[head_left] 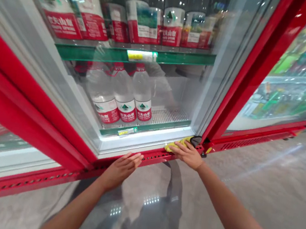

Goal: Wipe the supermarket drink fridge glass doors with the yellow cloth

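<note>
My right hand [188, 155] presses a yellow cloth [178, 144] against the bottom edge of a red-framed drinks fridge, close to its lower right corner. A dark patch lies at the cloth's far end; I cannot tell whether it belongs to the cloth. My left hand [122, 169] rests with its fingers stretched out on the red bottom rail [152, 159], which has a row of holes. No object shows in that hand. The glass front [174, 83] above both hands carries faint reflections.
Behind the glass, bottles with red and white labels [127, 111] stand on the lower shelf, and larger ones [172, 26] fill the upper shelf. Another fridge [288, 80] with drinks adjoins at right. Red door frames [29, 104] run along the left. Shiny grey floor [243, 203] lies below.
</note>
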The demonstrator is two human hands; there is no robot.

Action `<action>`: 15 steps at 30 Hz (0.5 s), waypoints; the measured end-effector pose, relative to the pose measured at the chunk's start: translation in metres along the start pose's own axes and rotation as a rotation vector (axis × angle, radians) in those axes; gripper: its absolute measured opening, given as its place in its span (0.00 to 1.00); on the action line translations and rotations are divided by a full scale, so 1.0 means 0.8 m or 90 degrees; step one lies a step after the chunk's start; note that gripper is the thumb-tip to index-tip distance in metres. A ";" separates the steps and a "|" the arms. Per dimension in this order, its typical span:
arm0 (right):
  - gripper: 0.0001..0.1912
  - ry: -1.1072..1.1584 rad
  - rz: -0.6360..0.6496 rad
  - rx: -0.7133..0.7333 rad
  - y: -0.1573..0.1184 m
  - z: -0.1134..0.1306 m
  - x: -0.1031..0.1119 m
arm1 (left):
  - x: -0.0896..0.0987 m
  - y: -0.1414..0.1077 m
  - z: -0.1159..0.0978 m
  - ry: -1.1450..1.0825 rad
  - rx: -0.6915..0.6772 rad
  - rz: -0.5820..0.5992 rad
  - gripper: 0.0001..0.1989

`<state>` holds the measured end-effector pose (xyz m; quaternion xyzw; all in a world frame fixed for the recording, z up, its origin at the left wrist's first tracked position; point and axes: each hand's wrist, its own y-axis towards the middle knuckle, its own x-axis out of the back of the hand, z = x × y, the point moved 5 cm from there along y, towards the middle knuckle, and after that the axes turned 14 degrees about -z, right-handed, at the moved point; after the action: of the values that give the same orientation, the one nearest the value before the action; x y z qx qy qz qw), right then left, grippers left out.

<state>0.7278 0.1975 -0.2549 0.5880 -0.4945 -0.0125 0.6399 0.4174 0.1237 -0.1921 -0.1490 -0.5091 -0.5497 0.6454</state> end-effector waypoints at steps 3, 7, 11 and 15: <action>0.26 -0.019 -0.010 -0.083 -0.027 -0.020 0.012 | -0.019 0.033 -0.005 0.004 0.000 0.008 0.28; 0.21 -0.033 -0.155 -0.342 -0.038 -0.031 0.015 | -0.046 0.077 -0.011 -0.008 -0.017 -0.011 0.29; 0.28 -0.102 -0.419 -0.661 -0.034 -0.003 -0.004 | -0.080 0.112 -0.016 0.004 -0.020 -0.009 0.30; 0.30 -0.104 -0.435 -0.685 -0.008 0.020 -0.040 | -0.101 0.140 -0.023 0.017 -0.020 0.005 0.25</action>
<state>0.7048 0.2029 -0.2827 0.3062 -0.2507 -0.5069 0.7658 0.5329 0.1940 -0.2257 -0.1536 -0.4909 -0.5574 0.6517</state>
